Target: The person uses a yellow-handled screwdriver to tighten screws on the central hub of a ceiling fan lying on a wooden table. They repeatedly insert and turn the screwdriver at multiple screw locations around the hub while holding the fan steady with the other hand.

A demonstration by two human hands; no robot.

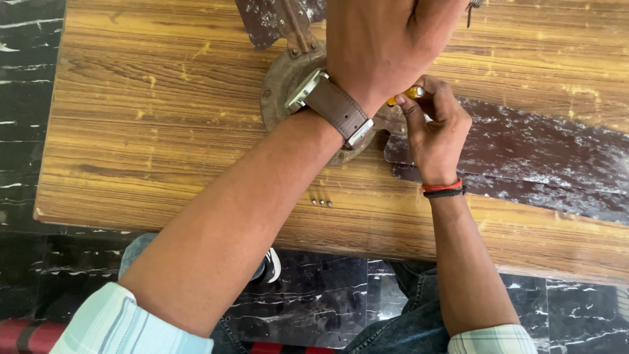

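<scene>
Near edge of wooden counter [164, 170]: three small screws [321, 202] lying loose. Farther in, right hand [434, 128] pinches a yellow-handled tool [407, 94] against the round rusty metal hub [282, 85]. Left hand [383, 42] is curled over the hub; its grip is hidden. Dusty brown blades [537, 154] extend right.

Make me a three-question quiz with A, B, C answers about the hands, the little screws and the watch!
1. Where do the small screws lie?
A. on the wooden table
B. on the floor
C. in a bowl

2. What colour is the watch strap?
A. green
B. brown
C. white

3. What is the right hand doing?
A. lying flat and open
B. waving
C. gripping a yellow-handled tool

Answers: 1 A, they sit on the wood near the table's front edge. 2 B, the strap on the left wrist is brown. 3 C, its fingers are curled round the yellow handle.
</scene>
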